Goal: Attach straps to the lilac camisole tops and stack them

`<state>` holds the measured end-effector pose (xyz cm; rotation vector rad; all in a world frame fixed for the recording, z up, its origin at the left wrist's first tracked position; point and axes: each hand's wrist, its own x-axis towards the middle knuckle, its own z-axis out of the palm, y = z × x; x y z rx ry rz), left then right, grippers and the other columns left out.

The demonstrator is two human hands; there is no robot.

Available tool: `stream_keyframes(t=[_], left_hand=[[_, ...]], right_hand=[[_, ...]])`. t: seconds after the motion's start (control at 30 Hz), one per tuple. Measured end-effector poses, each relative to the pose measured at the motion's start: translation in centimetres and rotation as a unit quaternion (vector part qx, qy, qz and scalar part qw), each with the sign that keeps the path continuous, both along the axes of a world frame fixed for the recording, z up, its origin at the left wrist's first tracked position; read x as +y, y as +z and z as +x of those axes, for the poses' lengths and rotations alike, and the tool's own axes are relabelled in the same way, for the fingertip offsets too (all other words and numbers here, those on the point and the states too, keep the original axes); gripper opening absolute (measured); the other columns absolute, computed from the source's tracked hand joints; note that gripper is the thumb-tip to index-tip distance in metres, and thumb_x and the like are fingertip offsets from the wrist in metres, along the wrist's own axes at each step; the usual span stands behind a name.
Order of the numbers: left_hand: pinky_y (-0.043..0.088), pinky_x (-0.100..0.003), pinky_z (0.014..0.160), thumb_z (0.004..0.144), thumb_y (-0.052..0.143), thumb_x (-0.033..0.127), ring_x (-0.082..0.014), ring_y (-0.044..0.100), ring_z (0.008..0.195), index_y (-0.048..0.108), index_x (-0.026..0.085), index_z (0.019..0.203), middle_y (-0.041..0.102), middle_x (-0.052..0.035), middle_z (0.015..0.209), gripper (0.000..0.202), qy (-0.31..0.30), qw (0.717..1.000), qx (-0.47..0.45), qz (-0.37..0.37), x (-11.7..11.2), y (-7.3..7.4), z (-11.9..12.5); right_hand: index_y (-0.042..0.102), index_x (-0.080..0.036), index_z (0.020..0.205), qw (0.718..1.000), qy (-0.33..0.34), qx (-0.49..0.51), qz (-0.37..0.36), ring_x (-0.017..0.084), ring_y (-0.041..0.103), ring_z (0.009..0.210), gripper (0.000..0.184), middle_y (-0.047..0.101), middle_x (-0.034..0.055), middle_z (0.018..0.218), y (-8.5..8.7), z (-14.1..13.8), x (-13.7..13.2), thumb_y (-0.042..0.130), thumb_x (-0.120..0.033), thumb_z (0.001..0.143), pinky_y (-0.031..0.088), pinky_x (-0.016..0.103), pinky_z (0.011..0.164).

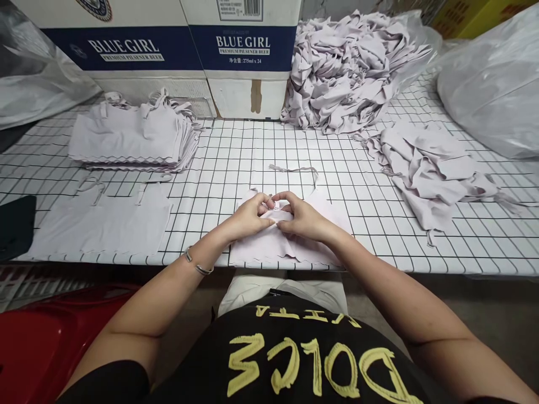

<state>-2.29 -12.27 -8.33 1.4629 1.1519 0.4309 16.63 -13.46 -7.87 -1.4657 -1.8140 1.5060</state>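
A pale pink camisole top (261,249) lies at the table's front edge, directly before me. My left hand (252,216) pinches its upper edge between thumb and fingers. From the other side, my right hand (301,217) grips the same edge, thumb tips close together. A small pale piece, perhaps a label or strap end, shows between the fingers; its kind is unclear. One thin strap (314,174) of the top trails away on the table behind my right hand.
A neat stack of camisoles (126,134) and one flat camisole (105,224) lie left. Cartons (248,95) stand behind. A large garment heap (341,67), a smaller pile (433,163) and a plastic bag (497,84) are right. A dark object (17,227) sits far left.
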Motion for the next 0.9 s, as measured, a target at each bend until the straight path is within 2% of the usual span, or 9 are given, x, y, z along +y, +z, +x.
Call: stream_keyframes(t=[0.17,0.3,0.47,0.53,0.6,0.7,0.77,0.83,0.9], left_hand=[[0.045,-0.037,0.081,0.075,0.064,0.025,-0.0215,0.061,0.090,0.048,0.022,0.115,0.065,-0.0055,0.102,0.043,-0.042,0.986,0.114,0.113,-0.1,0.7,-0.7],[0.027,-0.055,0.104,0.079,0.063,0.025,-0.0340,0.040,0.129,0.045,0.025,0.134,0.049,-0.0133,0.137,0.058,-0.007,0.911,0.263,0.317,-2.5,1.0,-2.9],[0.012,-0.058,0.113,0.088,0.059,0.041,-0.0321,0.030,0.141,0.038,0.034,0.145,0.038,-0.0082,0.153,0.060,-0.245,0.859,0.251,0.373,-7.3,-0.4,-8.4],[0.012,-0.060,0.113,0.089,0.059,0.041,-0.0320,0.035,0.140,0.045,0.034,0.141,0.044,-0.0080,0.149,0.054,-0.243,0.854,0.264,0.376,-8.2,-0.6,-10.3],[0.016,-0.060,0.112,0.090,0.058,0.036,-0.0319,0.041,0.136,0.059,0.031,0.129,0.052,-0.0086,0.143,0.039,-0.181,0.853,0.267,0.410,-8.2,-0.3,-10.6],[0.023,-0.057,0.111,0.092,0.055,0.030,-0.0300,0.046,0.132,0.064,0.026,0.122,0.057,-0.0103,0.137,0.031,-0.143,0.846,0.210,0.468,-7.0,0.5,-7.2],[0.025,-0.055,0.112,0.093,0.053,0.035,-0.0288,0.042,0.136,0.058,0.025,0.131,0.054,-0.0108,0.140,0.039,-0.207,0.834,0.149,0.490,-6.1,0.8,-2.7],[0.019,-0.055,0.116,0.093,0.052,0.047,-0.0285,0.033,0.142,0.051,0.026,0.137,0.046,-0.0096,0.147,0.049,-0.302,0.805,0.099,0.501,-5.2,0.6,2.0],[0.013,-0.057,0.117,0.092,0.048,0.055,-0.0282,0.027,0.144,0.045,0.027,0.142,0.038,-0.0079,0.152,0.057,-0.379,0.776,0.079,0.498,-4.4,-0.1,5.9]], right_hand=[[0.045,-0.024,0.124,0.970,-0.032,-0.103,0.220,0.026,0.058,0.104,0.051,0.062,0.0090,0.113,-0.6,2.2,-1.0,0.057,-0.015,0.075,0.045,0.045,0.090],[0.052,-0.025,0.124,0.896,-0.080,-0.203,0.388,0.033,0.050,0.121,0.041,0.058,0.0126,0.127,-1.3,7.1,-4.6,0.060,-0.027,0.083,0.034,0.055,0.102],[0.048,-0.036,0.136,0.903,0.055,-0.235,0.356,0.033,0.042,0.135,0.051,0.051,0.0061,0.142,-3.1,12.6,-10.6,0.062,-0.039,0.087,0.027,0.058,0.112],[0.051,-0.038,0.134,0.914,0.066,-0.219,0.335,0.031,0.045,0.133,0.046,0.055,0.0042,0.139,-3.2,13.7,-11.6,0.059,-0.037,0.089,0.030,0.057,0.111],[0.060,-0.034,0.123,0.921,-0.003,-0.199,0.336,0.030,0.055,0.122,0.033,0.065,0.0056,0.124,-2.9,14.1,-11.1,0.056,-0.033,0.090,0.041,0.053,0.104],[0.067,-0.026,0.102,0.912,-0.167,-0.196,0.321,0.027,0.064,0.096,0.019,0.070,0.0075,0.100,-1.9,13.7,-7.0,0.054,-0.033,0.090,0.052,0.044,0.081],[0.066,-0.023,0.098,0.909,-0.212,-0.193,0.302,0.025,0.063,0.089,0.018,0.068,0.0084,0.097,-1.4,13.0,-2.8,0.052,-0.032,0.090,0.052,0.041,0.074],[0.067,-0.023,0.100,0.908,-0.153,-0.202,0.335,0.026,0.060,0.100,0.018,0.065,0.0102,0.112,-0.9,12.2,1.6,0.054,-0.025,0.087,0.048,0.045,0.084],[0.069,-0.025,0.100,0.894,-0.012,-0.239,0.380,0.030,0.048,0.122,0.022,0.056,0.0088,0.133,-0.4,11.5,5.5,0.058,-0.017,0.082,0.037,0.054,0.099]])
